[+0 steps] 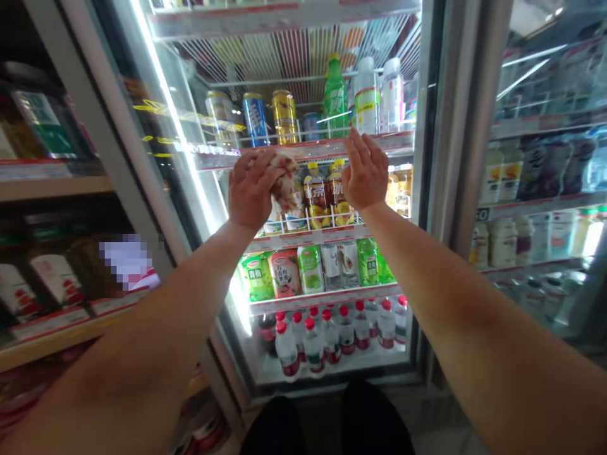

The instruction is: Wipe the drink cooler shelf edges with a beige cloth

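Note:
I face an open drinks cooler. My left hand (253, 188) is closed around a crumpled cloth (284, 180) and holds it against the front rail of a shelf (310, 150). My right hand (365, 170) is open, its fingers stretched up and resting on the same rail further right. Cans (284, 115) and a green bottle (334, 95) stand on that shelf just above both hands. Tea bottles (317, 196) with yellow caps stand on the shelf below, between my hands.
The cooler's glass door (142, 126) is swung open to the left. Lower shelves hold green packs (310, 268) and red-capped water bottles (332, 335). A shut cooler (535, 189) stands on the right. Wooden shelves (52, 186) with boxed goods are on the left.

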Motion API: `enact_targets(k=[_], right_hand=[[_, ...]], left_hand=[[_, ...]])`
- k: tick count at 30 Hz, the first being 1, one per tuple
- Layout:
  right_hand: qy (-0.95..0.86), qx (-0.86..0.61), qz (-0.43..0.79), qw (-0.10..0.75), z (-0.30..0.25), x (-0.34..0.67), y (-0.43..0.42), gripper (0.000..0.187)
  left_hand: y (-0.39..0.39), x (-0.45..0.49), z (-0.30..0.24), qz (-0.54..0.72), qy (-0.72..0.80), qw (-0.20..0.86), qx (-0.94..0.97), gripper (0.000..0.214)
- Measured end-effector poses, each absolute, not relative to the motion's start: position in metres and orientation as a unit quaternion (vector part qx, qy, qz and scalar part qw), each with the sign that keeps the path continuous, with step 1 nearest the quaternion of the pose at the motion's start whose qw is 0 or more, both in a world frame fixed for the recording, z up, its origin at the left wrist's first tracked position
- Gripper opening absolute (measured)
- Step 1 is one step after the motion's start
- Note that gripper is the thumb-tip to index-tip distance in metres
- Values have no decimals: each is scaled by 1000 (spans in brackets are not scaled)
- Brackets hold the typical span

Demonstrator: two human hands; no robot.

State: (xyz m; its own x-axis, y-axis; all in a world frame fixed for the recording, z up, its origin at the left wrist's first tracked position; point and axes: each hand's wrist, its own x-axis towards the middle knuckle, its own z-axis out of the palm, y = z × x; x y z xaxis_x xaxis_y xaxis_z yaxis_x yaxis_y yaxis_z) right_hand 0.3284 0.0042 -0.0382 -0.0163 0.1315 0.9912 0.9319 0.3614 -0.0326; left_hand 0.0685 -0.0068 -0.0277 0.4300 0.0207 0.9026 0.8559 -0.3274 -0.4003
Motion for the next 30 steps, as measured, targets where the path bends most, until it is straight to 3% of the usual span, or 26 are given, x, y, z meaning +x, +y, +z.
enact_targets(k=[4,13,20,24,30], right_hand=[[-615,-434,-361,551,-38,329,4,63],[-612,-438,-362,550,-39,329,5,64],[-616,-430,-359,554,-38,329,6,63],[-608,-443,-367,547,-40,328,7,64],[-602,-433,-395,543,-26,331,0,57]], left_hand=[[-5,73,-44,-449,-252,483,-709,34],[-3,60,-47,-362,-205,484,-770,43],[-1,95,-34,-521,-312,460,-648,55],[3,108,-35,-471,-286,434,-713,58],[3,103,-38,-438,-276,478,-710,55]])
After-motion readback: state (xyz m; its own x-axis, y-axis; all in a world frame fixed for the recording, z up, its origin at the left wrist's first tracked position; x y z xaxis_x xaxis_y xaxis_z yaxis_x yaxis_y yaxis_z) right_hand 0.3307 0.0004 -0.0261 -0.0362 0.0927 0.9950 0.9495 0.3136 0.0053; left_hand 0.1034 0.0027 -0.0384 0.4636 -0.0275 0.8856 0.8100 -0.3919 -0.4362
